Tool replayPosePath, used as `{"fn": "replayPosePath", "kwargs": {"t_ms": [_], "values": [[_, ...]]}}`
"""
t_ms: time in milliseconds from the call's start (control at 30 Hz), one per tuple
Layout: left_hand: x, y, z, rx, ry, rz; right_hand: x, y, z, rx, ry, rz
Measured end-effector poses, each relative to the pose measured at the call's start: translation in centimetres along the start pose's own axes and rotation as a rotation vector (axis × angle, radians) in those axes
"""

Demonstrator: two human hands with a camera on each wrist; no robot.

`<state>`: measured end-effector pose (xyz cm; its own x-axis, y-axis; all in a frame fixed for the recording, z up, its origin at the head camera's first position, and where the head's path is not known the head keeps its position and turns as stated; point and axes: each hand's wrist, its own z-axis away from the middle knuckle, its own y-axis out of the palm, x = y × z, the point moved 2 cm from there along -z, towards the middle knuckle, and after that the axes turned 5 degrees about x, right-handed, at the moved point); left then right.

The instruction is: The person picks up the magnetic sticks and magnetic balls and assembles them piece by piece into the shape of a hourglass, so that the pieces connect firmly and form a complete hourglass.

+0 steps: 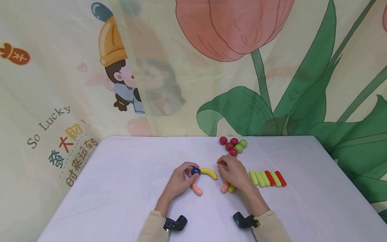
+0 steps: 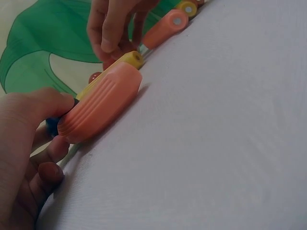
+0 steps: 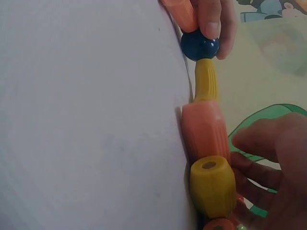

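The left hand (image 1: pixel 179 181) pinched a dark blue ball (image 1: pixel 196 171) between curled fingers (image 3: pixel 211 19); a salmon curved stick (image 1: pixel 196 189) lay under those fingers, a yellow curved stick (image 1: pixel 210 172) just beyond the ball; the right hand (image 1: pixel 233 172) rested with curled fingers over a salmon stick (image 1: pixel 224 187) and a yellow stick (image 1: pixel 231 189) on the table (image 1: pixel 121 188); its grip could not be told.

— What did the left hand (image 2: pixel 24 153) hold?
— Its fingers (image 2: pixel 50 103) gripped the end of an orange ribbed rod (image 2: pixel 100 108) lying on the white bench (image 2: pixel 220 134).
— And beyond it?
— A yellow rod (image 2: pixel 127 60) touched it, with the other hand (image 2: pixel 112 26) over that end; another orange rod (image 2: pixel 163 29) lay farther back.
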<state>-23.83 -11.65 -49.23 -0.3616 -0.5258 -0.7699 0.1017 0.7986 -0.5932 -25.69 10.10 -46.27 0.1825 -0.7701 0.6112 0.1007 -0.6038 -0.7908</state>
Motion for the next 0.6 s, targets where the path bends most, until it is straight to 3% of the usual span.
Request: {"fn": "replayPosePath", "kwargs": {"t_ms": [600], "values": [[0.0,0.0,-0.1,-0.001,-0.023,-0.006,-2.4,-1.7,-0.9,-0.08,-0.034,-0.049]]}}
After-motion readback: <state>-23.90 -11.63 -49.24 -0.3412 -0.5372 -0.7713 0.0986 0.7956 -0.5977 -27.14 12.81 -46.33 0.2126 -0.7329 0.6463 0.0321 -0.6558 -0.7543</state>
